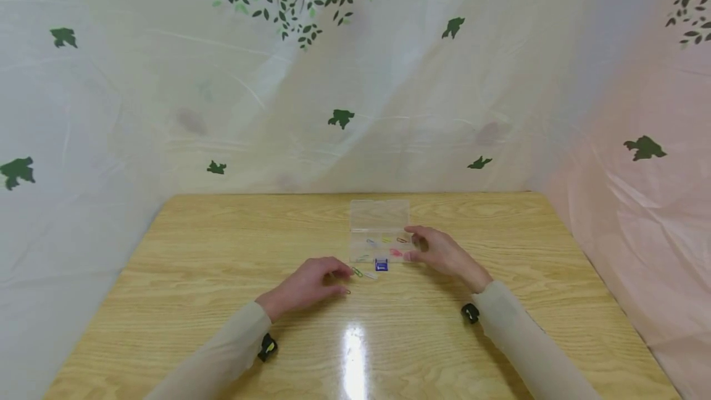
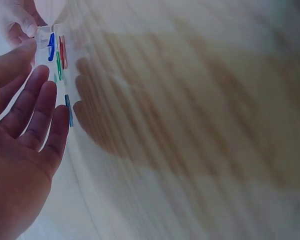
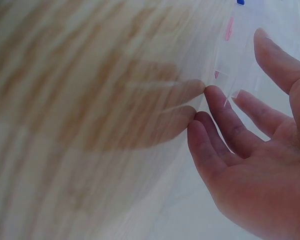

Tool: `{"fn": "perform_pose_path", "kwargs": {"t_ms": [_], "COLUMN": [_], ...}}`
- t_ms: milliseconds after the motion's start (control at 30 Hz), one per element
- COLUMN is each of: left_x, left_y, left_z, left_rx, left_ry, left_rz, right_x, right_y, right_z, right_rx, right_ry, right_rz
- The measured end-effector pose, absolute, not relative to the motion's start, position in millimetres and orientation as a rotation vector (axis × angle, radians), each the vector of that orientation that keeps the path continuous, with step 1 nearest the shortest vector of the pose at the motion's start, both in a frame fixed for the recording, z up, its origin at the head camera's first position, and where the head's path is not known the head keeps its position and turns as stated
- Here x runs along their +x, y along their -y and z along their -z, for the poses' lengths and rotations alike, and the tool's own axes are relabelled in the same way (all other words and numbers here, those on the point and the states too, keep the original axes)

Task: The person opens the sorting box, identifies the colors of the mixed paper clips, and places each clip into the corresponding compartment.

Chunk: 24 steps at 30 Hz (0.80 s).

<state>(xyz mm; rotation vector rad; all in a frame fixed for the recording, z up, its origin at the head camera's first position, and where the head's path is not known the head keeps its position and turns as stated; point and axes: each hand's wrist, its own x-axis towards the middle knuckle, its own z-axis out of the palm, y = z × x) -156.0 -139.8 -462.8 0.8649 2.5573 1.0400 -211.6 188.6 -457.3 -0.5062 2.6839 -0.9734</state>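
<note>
A clear plastic compartment box (image 1: pixel 360 245) lies on the table with its lid (image 1: pixel 380 215) folded back. Inside are colored paper clips, among them a yellow one (image 1: pixel 386 240), a dark red one (image 1: pixel 402 240) and a pink cluster (image 1: pixel 395 252). My right hand (image 1: pixel 439 253) rests at the box's right side, thumb toward the front and fingers toward the back. Left of the box's front, my left hand (image 1: pixel 311 283) hovers with relaxed fingers beside a green paper clip (image 1: pixel 357 271). A blue paper clip (image 2: pixel 68 110) shows by its fingers. A small blue item (image 1: pixel 381 264) sits at the box's front edge.
A whitish clip (image 1: pixel 370 275) and a small reddish clip (image 1: pixel 348 292) lie on the wood-grain table (image 1: pixel 222 233). A pale curtain (image 1: pixel 389 79) with leaf prints stands behind and along both sides. Black wrist cameras (image 1: pixel 469 313) are strapped under the sleeves.
</note>
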Motion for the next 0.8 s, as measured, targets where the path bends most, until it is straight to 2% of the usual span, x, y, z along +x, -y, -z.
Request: {"fn": "perform_pose_path", "kwargs": {"t_ms": [800], "left_x": [-158.8], "left_y": [134.2], "left_z": [470.8], "left_rx": [0.979], "left_ry": [-2.648], "left_rz": [-0.798], "right_x": [-210.6], "right_y": [-186.7], "right_z": [457.5], "right_rx": [-0.527], "right_ry": [-2.692], "right_rz": [0.971]}}
